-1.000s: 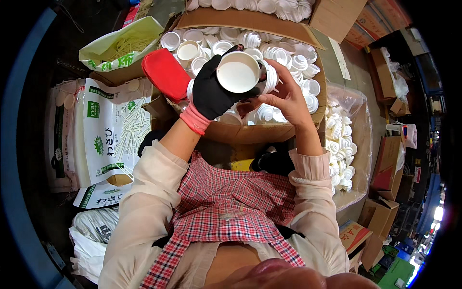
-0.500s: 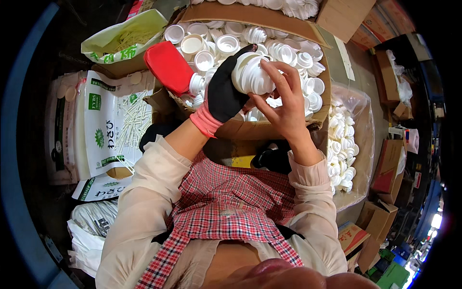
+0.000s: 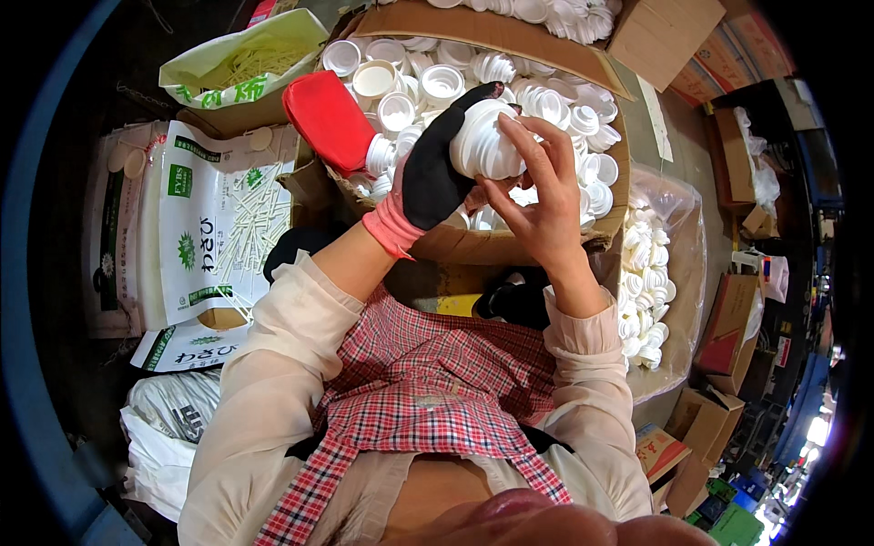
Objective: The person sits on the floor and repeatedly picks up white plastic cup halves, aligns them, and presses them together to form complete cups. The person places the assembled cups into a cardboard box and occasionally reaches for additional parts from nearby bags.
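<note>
The left hand (image 3: 435, 177), in a black glove with a pink cuff, has its fingers wrapped around a white ribbed plastic cap (image 3: 485, 143); the bare right hand (image 3: 537, 205) pinches its lower edge; both hold it above a cardboard box (image 3: 510, 36) of white caps; a red lid (image 3: 328, 121) rests on the box's left rim.

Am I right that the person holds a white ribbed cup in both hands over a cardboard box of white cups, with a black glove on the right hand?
Not quite. The head view shows the black glove on the left hand; the right hand is bare. The rest stands: both hands hold the white ribbed cup over the cardboard box of white cups.
</note>
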